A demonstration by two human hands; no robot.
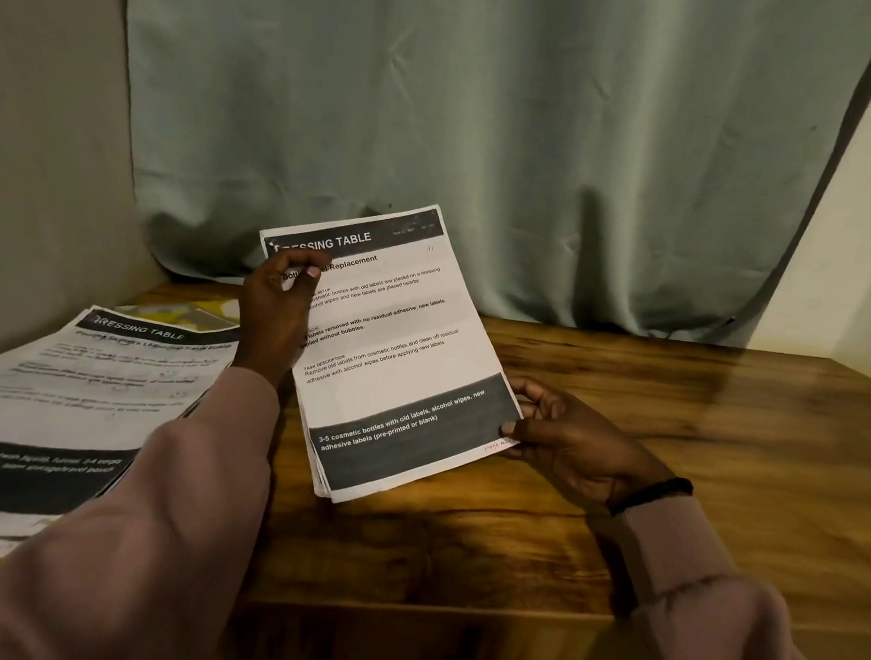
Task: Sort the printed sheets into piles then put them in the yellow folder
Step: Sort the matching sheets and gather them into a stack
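Observation:
I hold a stack of printed sheets (397, 348) tilted above the wooden table, its top page headed "DRESSING TABLE". My left hand (278, 311) grips the stack's upper left edge, thumb over the page. My right hand (569, 437) pinches its lower right corner. A second pile of printed sheets (81, 402) lies flat on the table at the left, partly under my left sleeve. The yellow folder (192, 312) peeks out from beneath that pile's far edge; most of it is hidden.
The wooden table (671, 418) stretches to the right and toward me. A grey-green curtain (484, 130) hangs behind the table. A beige wall stands at the left. A black band sits on my right wrist.

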